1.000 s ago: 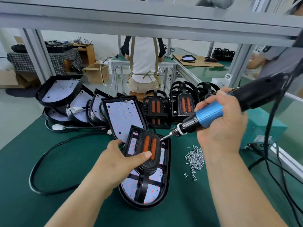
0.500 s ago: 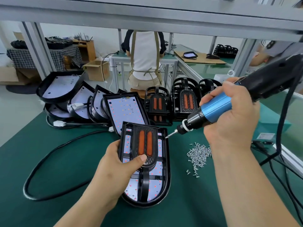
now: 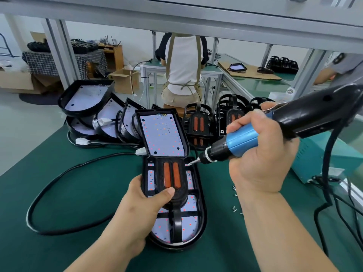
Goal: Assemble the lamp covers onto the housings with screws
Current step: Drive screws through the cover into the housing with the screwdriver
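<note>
Head view: nearest, the left hand (image 3: pixel 143 211) gripped the left edge of a black housing (image 3: pixel 200 222) that lay flat on the green desk (image 3: pixel 78 244). Its thumb pressed down on the lamp cover (image 3: pixel 177 222), which sat inside the housing with two orange strips showing just beyond the thumb. The right hand (image 3: pixel 261 154), a little farther out and to the right, was closed round the blue barrel of an electric screwdriver (image 3: pixel 241 140). The tool slanted down to the left, and its bit met the cover's far right corner. A few loose screws (image 3: pixel 235 208) lay on the desk under the right wrist. A black cable (image 3: pixel 59 179) looped across the desk to the left of the left hand.

Beyond the hands, a second housing (image 3: pixel 162 132) leaned up with its white LED board facing the camera, touching the far end of the held one. More housings (image 3: pixel 86 97) were piled farther left, and spare covers (image 3: pixel 197 122) stood in a row behind the screwdriver's tip. A teal box (image 3: pixel 314 154) sat past the right hand. Farthest off, a person in an apron (image 3: pixel 182 71) stood at another bench.
</note>
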